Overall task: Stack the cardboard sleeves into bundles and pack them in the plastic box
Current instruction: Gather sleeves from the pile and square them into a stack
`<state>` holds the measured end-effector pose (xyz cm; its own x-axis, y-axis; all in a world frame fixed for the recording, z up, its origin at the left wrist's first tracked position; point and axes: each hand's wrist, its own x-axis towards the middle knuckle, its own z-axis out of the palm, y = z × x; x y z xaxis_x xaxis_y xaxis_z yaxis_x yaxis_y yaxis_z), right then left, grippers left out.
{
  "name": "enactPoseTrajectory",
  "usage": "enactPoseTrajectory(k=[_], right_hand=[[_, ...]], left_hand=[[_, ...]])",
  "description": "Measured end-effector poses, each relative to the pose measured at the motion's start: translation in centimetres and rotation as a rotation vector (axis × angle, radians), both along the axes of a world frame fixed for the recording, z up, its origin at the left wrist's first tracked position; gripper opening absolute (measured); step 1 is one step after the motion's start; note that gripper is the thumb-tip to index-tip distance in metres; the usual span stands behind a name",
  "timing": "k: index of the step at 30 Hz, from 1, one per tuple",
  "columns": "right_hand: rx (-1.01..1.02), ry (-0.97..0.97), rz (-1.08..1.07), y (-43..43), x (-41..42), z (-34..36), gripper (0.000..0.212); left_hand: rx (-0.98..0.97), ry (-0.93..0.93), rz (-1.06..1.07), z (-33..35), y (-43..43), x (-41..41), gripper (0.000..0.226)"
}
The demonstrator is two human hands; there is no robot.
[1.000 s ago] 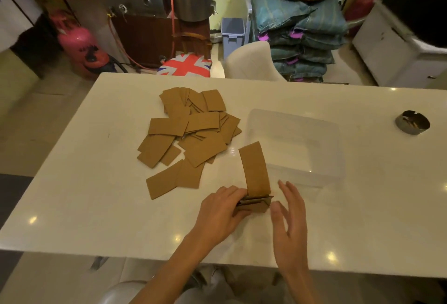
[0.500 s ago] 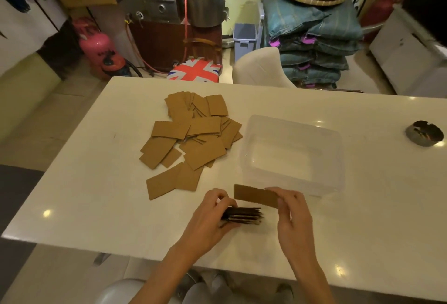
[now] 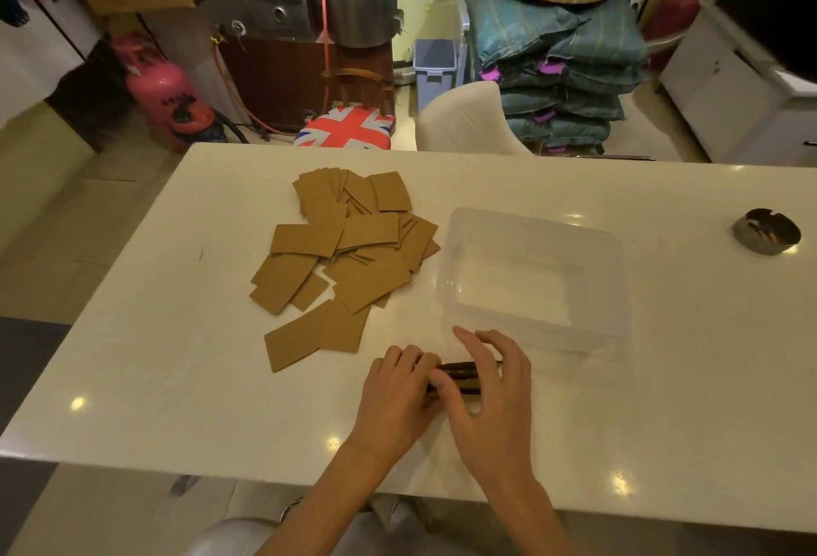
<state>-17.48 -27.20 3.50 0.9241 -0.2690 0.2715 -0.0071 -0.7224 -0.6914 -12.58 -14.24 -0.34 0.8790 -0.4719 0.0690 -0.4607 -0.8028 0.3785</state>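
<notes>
Fingers of my left hand [image 3: 398,387] curl round the left end of the bundle [image 3: 462,372], while my right hand [image 3: 490,396] lies over its top with the fingers fanned out and fairly straight, pressing down and not clasping. Whether my right thumb hooks under the near edge I cannot tell. The bundle lies flat on the table [image 3: 177,378], just in front of the near left corner of the plastic box [image 3: 535,219], not touching it.

I judge this to be the squaring-up step: the sleeves in my hands are being tapped and pressed into an even stack. Next I need either a firm two-handed lift over the near wall into the box, or a reach to the left of the box for more sleeves.

By count: one bundle, its sleeves too tightly packed to number; one box, with nothing in it that I can see; one loose pile of sleeves [image 3: 349,246] just left of the box, perhaps two dozen, overlapping too much for an exact figure; one small metal dish [image 3: 766,231] well to the right of the box.
</notes>
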Motion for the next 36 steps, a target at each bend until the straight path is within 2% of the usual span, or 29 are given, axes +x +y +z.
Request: enactPoseTrajectory(k=[3,6,9,11,13,17,19,24,28,32,34,36], right_hand=[[-0.193,-0.149,0.008,0.4,-0.1,-1.4,0.026],[-0.173,-0.142,-0.011,1.6,0.2,-1.8,0.025],[0.223,-0.08,-0.162,1.2,0.4,-1.5,0.004],[0.452,-0.11,-0.333,-0.4,0.2,-1.2,0.006],[0.61,-0.13,-0.49,-2.2,-0.2,-1.5,0.019],[0.795,-0.003,-0.63,-4.2,-1.0,-3.2,0.033],[0.807,0.043,-0.604,-3.6,-1.2,-3.4,0.036],[0.873,0.207,-0.344,1.0,-0.8,-2.8,0.041],[0.807,0.102,-0.311,1.1,-0.5,-3.2,0.049],[0.621,0.085,-0.26,0.9,0.6,-3.4,0.036],[0.741,0.086,-0.326,0.7,0.7,-3.7,0.041],[0.825,0.082,-0.345,1.0,0.6,-3.8,0.037]], left_hand=[[0.014,-0.044,0.019,-0.3,-0.1,-0.3,0.024],[0.017,-0.067,0.018,-0.4,-0.5,-0.2,0.021],[0.025,-0.029,-0.015,-0.1,-0.3,0.2,0.026],[0.036,0.022,-0.05,0.1,-0.1,0.4,0.039],[0.028,0.039,-0.077,0.2,0.0,0.5,0.044],[0.026,0.032,-0.101,0.3,0.1,0.7,0.045],[0.034,0.04,-0.121,0.4,0.1,0.9,0.048],[-0.041,0.104,-0.105,0.6,0.2,1.1,0.055],[-0.066,0.135,-0.147,0.6,0.6,0.8,0.059],[-0.316,0.22,-0.196,0.5,0.7,0.6,0.061],[-0.48,0.253,-0.142,-0.1,1.6,0.9,0.059],[-0.644,0.283,0.024,-0.5,1.8,0.4,0.062]])
